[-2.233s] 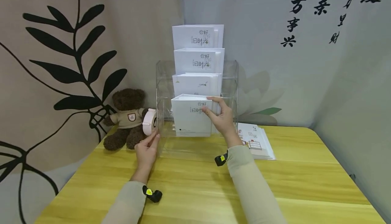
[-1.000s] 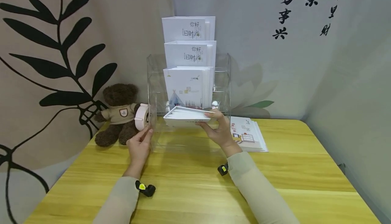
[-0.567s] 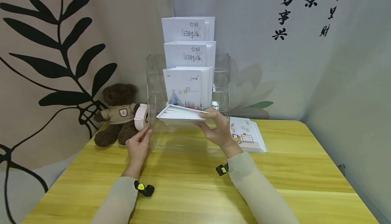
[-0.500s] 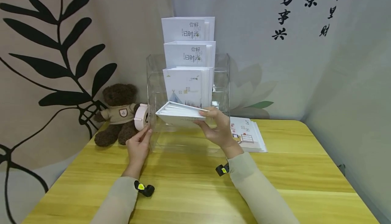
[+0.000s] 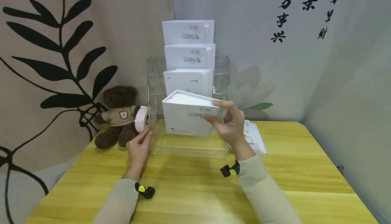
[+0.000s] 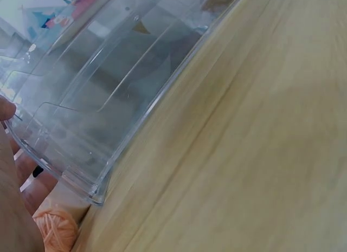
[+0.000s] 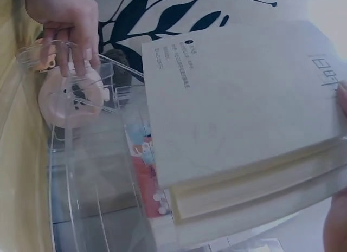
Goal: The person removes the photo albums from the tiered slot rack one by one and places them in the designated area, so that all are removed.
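Note:
My right hand (image 5: 230,124) pinches a white hardcover album (image 5: 186,117) at its right upper edge, thumb on the front cover, fingers behind. The album is slightly tilted in front of the lowest tier of a clear tiered rack (image 5: 189,152); its page tops show. In the right wrist view, the album's lettered cover (image 7: 238,105) and thick page edges show. My left hand (image 5: 139,149) grips the rack's front left side. The left wrist view has that hand (image 6: 16,176) at the rack's clear edge (image 6: 108,154), the thumb on one side and fingers on the other.
White albums (image 5: 189,56) stand in the rack's upper tiers. Left of it sit a brown teddy bear (image 5: 120,115) and a round pink object (image 5: 141,118). Flat printed white albums (image 5: 255,139) lie at right. A peach yarn-like bundle (image 6: 57,230) sits beyond the rack.
From upright at the rack front, the album tipped its top toward me; now it is nearly upright again and further right with my right hand. My left hand has stayed at the rack.

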